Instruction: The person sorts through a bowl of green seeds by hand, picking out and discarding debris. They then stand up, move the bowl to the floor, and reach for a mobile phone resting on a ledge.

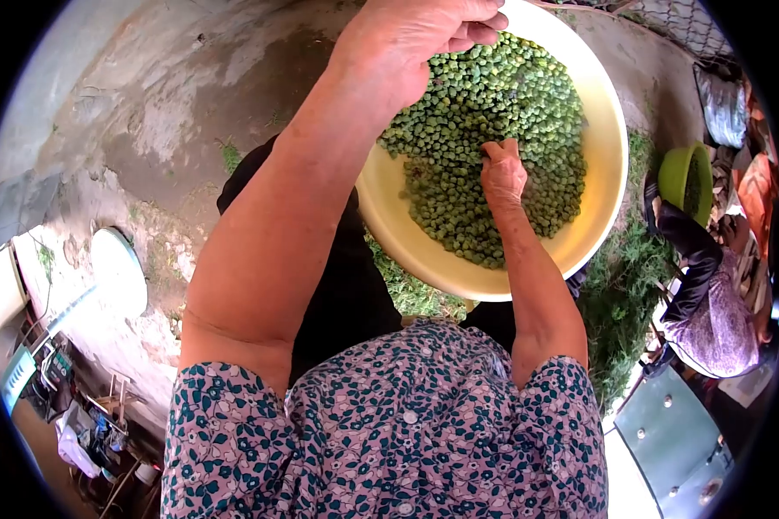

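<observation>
A wide cream bowl (601, 130) holds a thick layer of small green pods (502, 95). It sits above my dark-clothed lap. My left hand (415, 35) hovers over the bowl's far left side with its fingers curled shut; I cannot see anything inside them. My right hand (502, 173) is down in the middle of the pods, with its fingertips bunched together and pinching some of them. Both forearms are bare, and floral sleeves cover my shoulders.
Another person (710, 311) in purple patterned clothes and a dark sleeve sits at the right beside a small green bowl (685, 177). A heap of cut green plants (623, 294) lies between us. A green metal panel (675, 432) is at lower right. A white round object (117, 272) and clutter sit on the concrete ground at left.
</observation>
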A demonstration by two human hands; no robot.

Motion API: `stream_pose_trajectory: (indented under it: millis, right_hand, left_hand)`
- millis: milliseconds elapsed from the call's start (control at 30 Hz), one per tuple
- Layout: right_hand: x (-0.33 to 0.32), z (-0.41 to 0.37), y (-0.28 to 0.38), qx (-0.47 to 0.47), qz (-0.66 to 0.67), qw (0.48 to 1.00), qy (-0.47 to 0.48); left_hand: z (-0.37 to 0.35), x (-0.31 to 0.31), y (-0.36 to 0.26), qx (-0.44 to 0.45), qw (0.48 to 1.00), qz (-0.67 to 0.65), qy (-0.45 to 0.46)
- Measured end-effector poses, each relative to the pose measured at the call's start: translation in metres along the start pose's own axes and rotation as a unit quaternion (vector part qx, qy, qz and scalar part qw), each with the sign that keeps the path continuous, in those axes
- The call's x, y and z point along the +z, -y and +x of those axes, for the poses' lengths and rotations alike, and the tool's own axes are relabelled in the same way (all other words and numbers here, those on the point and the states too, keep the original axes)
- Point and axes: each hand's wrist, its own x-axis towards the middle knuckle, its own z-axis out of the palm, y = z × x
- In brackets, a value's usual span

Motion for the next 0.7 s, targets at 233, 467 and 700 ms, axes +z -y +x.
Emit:
stream_pose_trajectory:
  millis: [233, 467, 700]
  right_hand:
    - [-0.01, -0.004, -0.005, 0.063, 0.151, 0.986, -0.026]
    - [-0.092, -0.019, 0.046, 0.189, 0.523, 0.829, 0.059]
    - [-0.139, -0.036, 0.082, 0.149, 0.624, 0.767, 0.009]
  left_hand:
    - [-0.001, 0.003, 0.002, 0.028, 0.993, 0.106, 0.053]
    - [-0.011, 0.02, 0.04, 0.057, 0.774, 0.605, 0.179]
    - [-0.013, 0.027, 0.062, 0.06, 0.784, 0.54, 0.299]
